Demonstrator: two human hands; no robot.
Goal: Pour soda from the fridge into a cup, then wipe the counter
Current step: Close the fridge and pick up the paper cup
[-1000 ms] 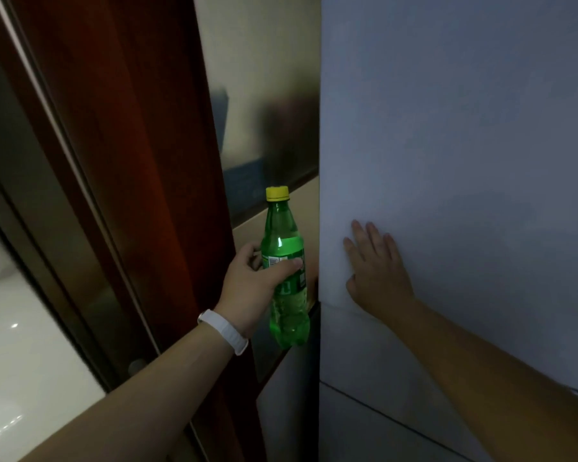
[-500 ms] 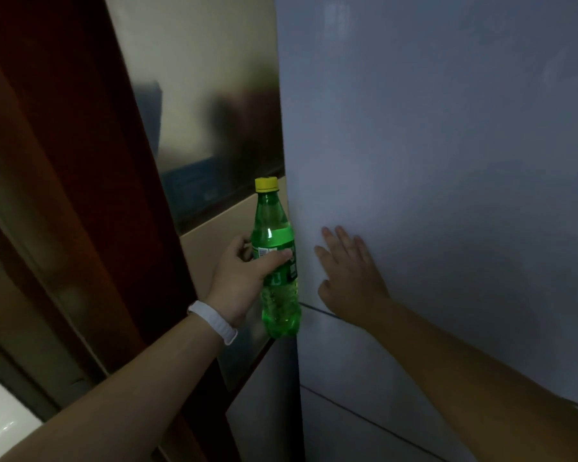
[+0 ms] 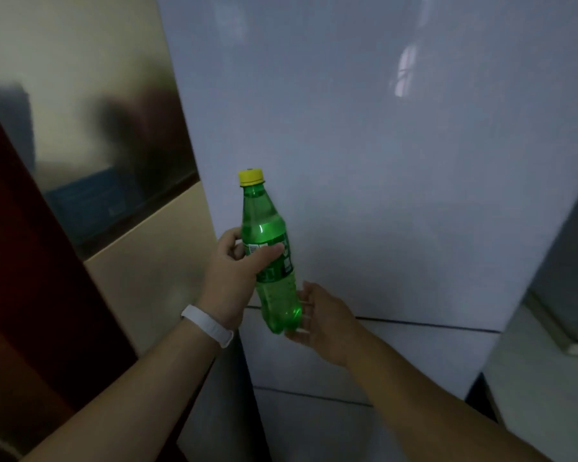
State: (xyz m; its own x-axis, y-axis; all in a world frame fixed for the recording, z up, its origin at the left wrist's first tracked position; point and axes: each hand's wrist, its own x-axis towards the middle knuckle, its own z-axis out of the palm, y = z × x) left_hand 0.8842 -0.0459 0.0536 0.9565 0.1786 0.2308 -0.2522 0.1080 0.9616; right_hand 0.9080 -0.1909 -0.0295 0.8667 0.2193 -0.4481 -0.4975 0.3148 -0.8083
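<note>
Your left hand (image 3: 237, 278) grips a green plastic bottle (image 3: 271, 261) of soda around its label, thumb across the front. The bottle is see-through with liquid inside, and its yellow cap (image 3: 251, 177) is on. It is held in the air nearly upright, cap leaning slightly left. Your right hand (image 3: 324, 323), fingers loosely spread, sits just beside the bottle's base; whether they touch cannot be made out. Directly behind the bottle is the fridge (image 3: 397, 195), pale grey-white and glossy, doors closed, with two thin horizontal seams crossing its lower part.
</note>
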